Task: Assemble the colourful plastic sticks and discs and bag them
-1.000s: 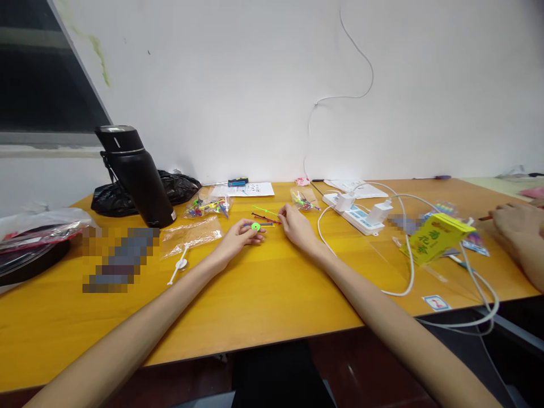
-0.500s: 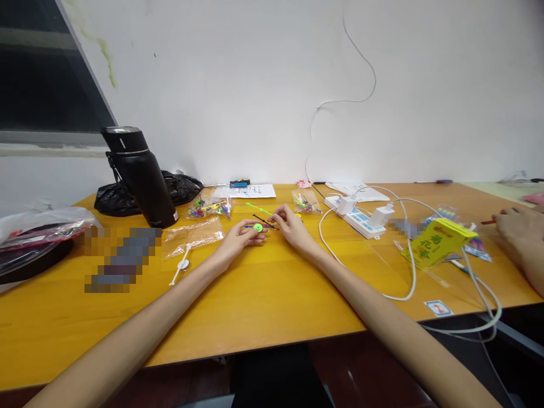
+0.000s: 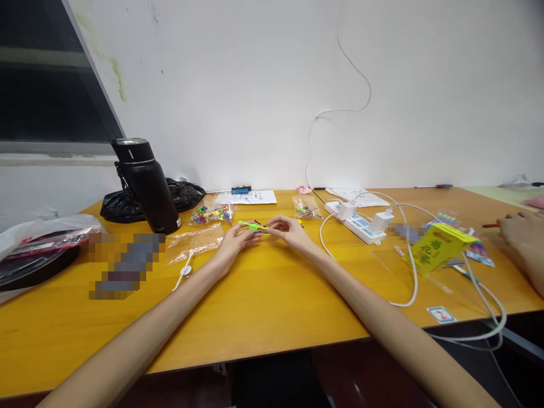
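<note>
Near the middle of the table my two hands meet over a bright green plastic piece (image 3: 250, 226), long and thin with a round part. My left hand (image 3: 233, 243) grips it at the left, fingers curled beneath. My right hand (image 3: 289, 232) pinches its right end; its fingertips hide part of it. Blue, red and dark thin plastic pieces show just behind and under the fingers, too small to make out well. A white plastic stick with a round hub (image 3: 186, 270) lies by my left forearm, next to a flat clear plastic bag (image 3: 195, 242).
Bags of coloured plastic pieces (image 3: 211, 213) lie at the back. On the left stand a black bottle (image 3: 147, 190) and a black plastic bag (image 3: 121, 206). To the right are a power strip (image 3: 359, 225) with looping white cables, a yellow box (image 3: 440, 247) and another person's hand (image 3: 521, 238).
My right hand has brought the long green stick down and left onto the round green part in my left hand. The two hands are closer together, and the view has tilted slightly.
</note>
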`<state>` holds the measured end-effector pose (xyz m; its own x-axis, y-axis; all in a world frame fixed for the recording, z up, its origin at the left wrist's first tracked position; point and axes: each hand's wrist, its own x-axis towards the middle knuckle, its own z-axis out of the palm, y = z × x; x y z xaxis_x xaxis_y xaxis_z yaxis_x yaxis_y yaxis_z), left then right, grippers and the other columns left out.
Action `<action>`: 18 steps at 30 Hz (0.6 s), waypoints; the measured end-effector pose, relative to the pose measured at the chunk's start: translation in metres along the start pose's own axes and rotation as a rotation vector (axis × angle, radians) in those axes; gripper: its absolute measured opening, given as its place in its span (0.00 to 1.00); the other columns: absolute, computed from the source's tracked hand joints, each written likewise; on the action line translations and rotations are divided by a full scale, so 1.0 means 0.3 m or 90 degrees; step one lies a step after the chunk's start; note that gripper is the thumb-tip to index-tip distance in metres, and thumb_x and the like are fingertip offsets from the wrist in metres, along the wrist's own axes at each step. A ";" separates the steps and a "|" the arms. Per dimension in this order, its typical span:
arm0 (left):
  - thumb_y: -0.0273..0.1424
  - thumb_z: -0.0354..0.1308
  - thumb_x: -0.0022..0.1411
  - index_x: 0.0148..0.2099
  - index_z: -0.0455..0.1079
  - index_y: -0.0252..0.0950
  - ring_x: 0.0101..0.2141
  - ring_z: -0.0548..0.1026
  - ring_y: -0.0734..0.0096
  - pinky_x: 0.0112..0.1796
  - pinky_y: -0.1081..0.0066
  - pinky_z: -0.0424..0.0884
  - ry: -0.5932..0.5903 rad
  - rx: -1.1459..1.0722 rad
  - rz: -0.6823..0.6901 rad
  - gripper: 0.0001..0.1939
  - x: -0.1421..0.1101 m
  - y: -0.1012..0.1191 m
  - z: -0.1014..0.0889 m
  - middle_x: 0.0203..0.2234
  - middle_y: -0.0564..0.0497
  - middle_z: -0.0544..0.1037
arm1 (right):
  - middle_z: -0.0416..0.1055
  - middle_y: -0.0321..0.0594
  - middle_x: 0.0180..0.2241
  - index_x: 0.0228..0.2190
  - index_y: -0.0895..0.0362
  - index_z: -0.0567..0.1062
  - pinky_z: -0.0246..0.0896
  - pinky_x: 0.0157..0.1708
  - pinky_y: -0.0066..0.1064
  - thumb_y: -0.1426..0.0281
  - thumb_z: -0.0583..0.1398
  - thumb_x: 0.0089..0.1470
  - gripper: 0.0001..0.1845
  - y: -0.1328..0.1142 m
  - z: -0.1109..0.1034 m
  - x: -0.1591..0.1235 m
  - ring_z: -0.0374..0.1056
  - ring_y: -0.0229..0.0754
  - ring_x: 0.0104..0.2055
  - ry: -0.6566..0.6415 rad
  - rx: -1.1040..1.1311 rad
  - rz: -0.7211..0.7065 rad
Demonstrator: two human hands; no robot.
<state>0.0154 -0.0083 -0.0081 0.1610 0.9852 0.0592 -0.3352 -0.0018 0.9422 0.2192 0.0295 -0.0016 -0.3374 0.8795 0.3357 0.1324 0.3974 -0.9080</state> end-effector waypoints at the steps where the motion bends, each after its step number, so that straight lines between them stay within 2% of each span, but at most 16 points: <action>1: 0.33 0.67 0.61 0.51 0.71 0.33 0.45 0.82 0.64 0.56 0.60 0.73 -0.003 0.002 0.003 0.18 -0.002 0.002 0.001 0.48 0.41 0.82 | 0.77 0.39 0.32 0.35 0.57 0.77 0.66 0.42 0.35 0.60 0.69 0.48 0.16 -0.003 0.001 -0.003 0.72 0.42 0.36 -0.010 -0.010 -0.001; 8: 0.33 0.68 0.59 0.54 0.70 0.34 0.47 0.81 0.61 0.51 0.62 0.75 -0.020 0.024 0.003 0.22 -0.004 0.011 -0.001 0.53 0.39 0.79 | 0.77 0.39 0.32 0.35 0.57 0.77 0.66 0.40 0.34 0.63 0.67 0.50 0.13 -0.012 0.003 -0.013 0.72 0.42 0.36 0.006 -0.060 -0.006; 18: 0.32 0.69 0.57 0.53 0.70 0.35 0.49 0.80 0.61 0.48 0.63 0.76 -0.042 0.032 0.012 0.22 -0.007 0.012 -0.001 0.55 0.40 0.78 | 0.77 0.40 0.33 0.36 0.57 0.76 0.66 0.38 0.33 0.62 0.66 0.52 0.12 0.006 0.008 -0.010 0.72 0.42 0.36 0.020 -0.111 -0.038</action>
<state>0.0137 -0.0102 -0.0050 0.2170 0.9713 0.0979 -0.2914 -0.0312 0.9561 0.2181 0.0271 -0.0049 -0.3207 0.8598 0.3973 0.2740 0.4858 -0.8300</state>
